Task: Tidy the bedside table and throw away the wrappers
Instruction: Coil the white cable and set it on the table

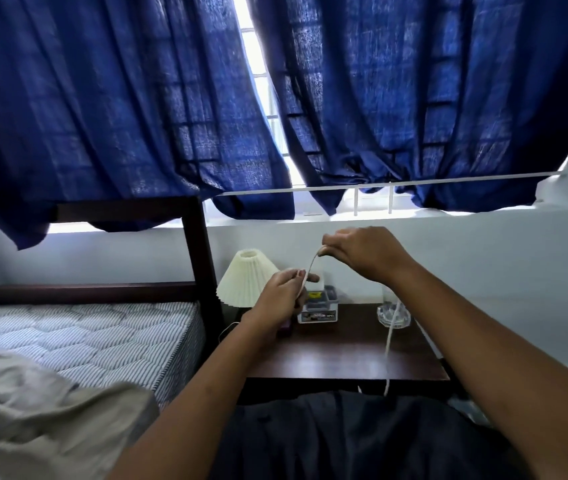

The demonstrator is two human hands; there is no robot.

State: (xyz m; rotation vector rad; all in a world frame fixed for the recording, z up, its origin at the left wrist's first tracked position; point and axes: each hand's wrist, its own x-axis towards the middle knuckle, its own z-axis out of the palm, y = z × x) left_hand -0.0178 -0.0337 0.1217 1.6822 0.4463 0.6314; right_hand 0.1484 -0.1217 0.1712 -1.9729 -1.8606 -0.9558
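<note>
A white cable (389,344) runs between both hands above the dark wooden bedside table (344,358). My left hand (284,296) pinches one part of it near the lamp. Higher and to the right, my right hand (362,252) grips the cable too, and a short stretch arcs between the two hands. From under my right hand the rest hangs down past the table's front edge. No wrapper is visible.
A cream pleated lamp (247,280) stands at the table's back left. A small clear box (320,306) sits behind my left hand, a glass (393,311) at the back right. The striped mattress (78,337) lies left, blue curtains (137,98) hang above.
</note>
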